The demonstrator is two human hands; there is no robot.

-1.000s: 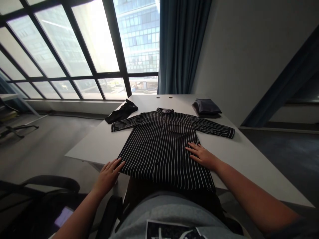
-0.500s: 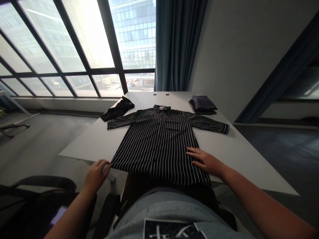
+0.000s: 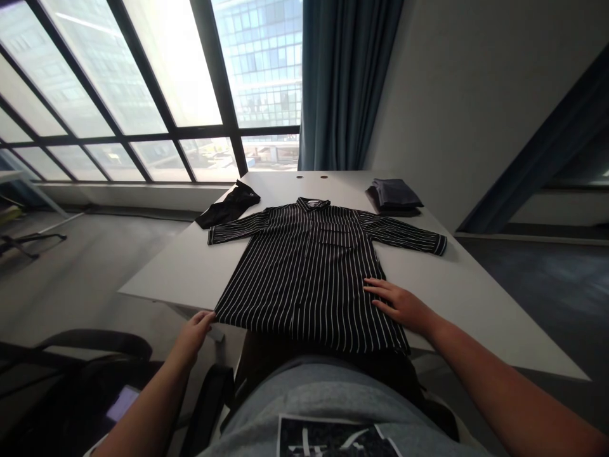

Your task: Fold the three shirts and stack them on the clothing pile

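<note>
A black shirt (image 3: 304, 273) with white stripes lies spread on the white table (image 3: 185, 270), collar at the far end and sleeves out to both sides. Its hem reaches the near table edge. At the hem's left corner, the fingers of my left hand (image 3: 196, 330) are pinched on the cloth. My right hand (image 3: 399, 306) rests flat on the shirt's lower right side, fingers stretched and slightly apart.
Folded dark clothes (image 3: 394, 195) are stacked at the back right of the table. A crumpled black garment (image 3: 229, 204) lies back left, beside the left sleeve. A black chair (image 3: 95, 346) with a phone (image 3: 122, 403) on it stands at my left.
The whole view has shifted slightly, with the scene moving a little right. Both hands keep their places on the shirt: the left pinching the hem corner, the right lying flat.
</note>
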